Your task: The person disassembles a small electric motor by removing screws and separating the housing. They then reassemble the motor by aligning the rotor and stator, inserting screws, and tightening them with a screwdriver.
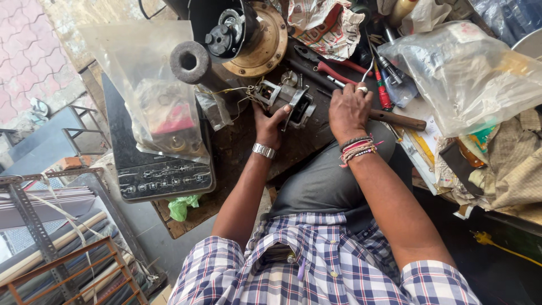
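Observation:
My left hand (270, 125) grips a small electric motor (285, 99) with metal frame and thin wires, resting on a dark wooden bench (237, 149). My right hand (348, 110) is closed around a tool with a brown wooden handle (401, 120) that sticks out to the right; its working end is hidden under the hand, just right of the motor. A metal watch is on my left wrist, coloured thread bands on my right wrist, a ring on one finger.
A black appliance base with brass plate (243, 34) and a grey cylinder (189, 62) stand behind the motor. Red-handled pliers (333, 70), screwdrivers (384, 90), plastic bags (468, 73) (152, 96), a black control panel (164, 178), and metal racks (51, 243) at left.

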